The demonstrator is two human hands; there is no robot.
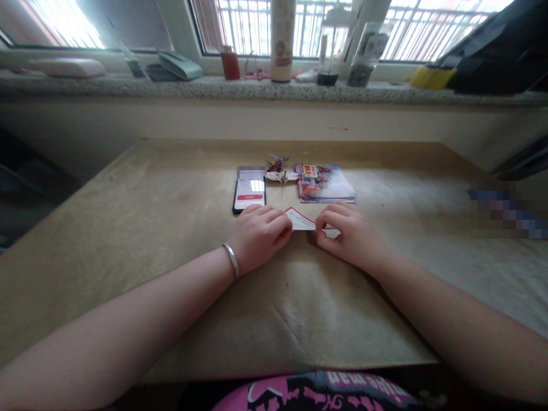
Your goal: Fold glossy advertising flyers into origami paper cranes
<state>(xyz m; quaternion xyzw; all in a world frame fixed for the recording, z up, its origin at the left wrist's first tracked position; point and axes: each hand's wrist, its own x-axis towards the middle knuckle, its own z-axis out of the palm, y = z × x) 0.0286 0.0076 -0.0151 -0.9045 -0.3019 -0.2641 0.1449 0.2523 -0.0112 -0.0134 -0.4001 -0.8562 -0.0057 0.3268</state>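
Between my two hands lies a small folded sheet of paper (301,221), white with a red edge and some print. My left hand (263,234) has its fingers curled closed on the paper's left end; a silver bangle circles that wrist. On the right end, the thumb and forefinger of my right hand (346,234) pinch the sheet. Beyond the left hand lies a phone (249,194) with a lit screen. Folded paper figures (280,174) stand past the sheet, and a stack of colourful printed sheets (327,185) rests behind my right hand.
The table (141,211) has a tan cover. At the back, a granite windowsill (240,88) carries a tall bottle (282,45), a red container (230,63), clear containers and a dark bag (500,51). A blurred-out patch (509,211) lies at the right.
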